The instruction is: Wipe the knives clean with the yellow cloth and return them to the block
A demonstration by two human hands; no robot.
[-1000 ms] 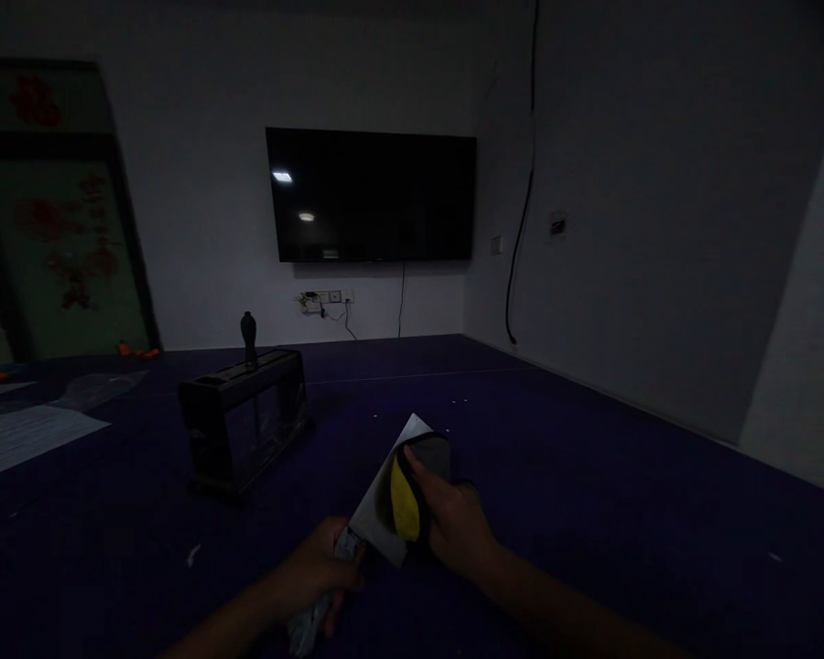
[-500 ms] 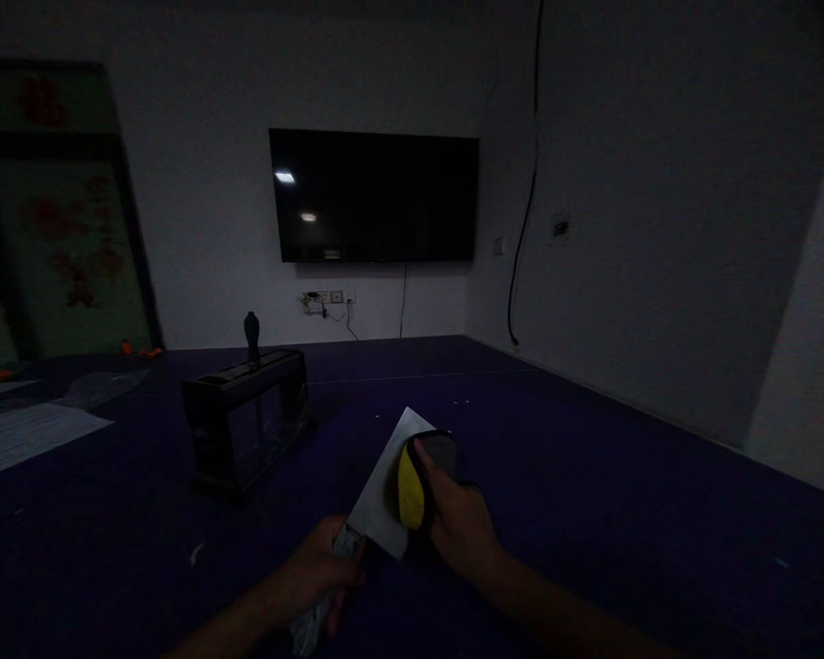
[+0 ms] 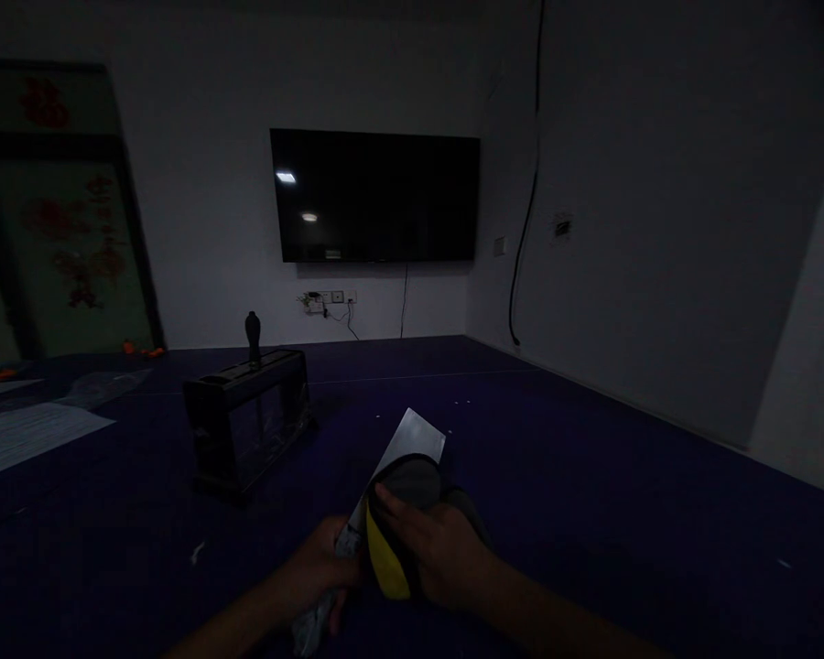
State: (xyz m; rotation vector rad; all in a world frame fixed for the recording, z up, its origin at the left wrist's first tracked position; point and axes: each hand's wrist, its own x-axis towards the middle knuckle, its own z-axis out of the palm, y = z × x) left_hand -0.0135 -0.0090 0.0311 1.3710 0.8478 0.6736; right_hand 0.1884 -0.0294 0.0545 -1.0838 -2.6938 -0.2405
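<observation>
My left hand is closed around the patterned handle of a cleaver, whose broad pale blade points up and away from me. In my right hand is a grey and yellow cloth with a dark edge, pressed over the lower part of the blade. The cloth hides the blade's heel; its upper end shows bare. To the left stands a black knife block with see-through sides, and one black handle sticks up from its top.
The dark blue floor covering carries small white scraps. On the left lie a printed sheet, crumpled clear plastic and orange items. A television and a hanging black cable are on the walls.
My right hand has drawn the cloth down and left along the blade toward the handle, baring more of the blade's far end. My left hand has stayed in place.
</observation>
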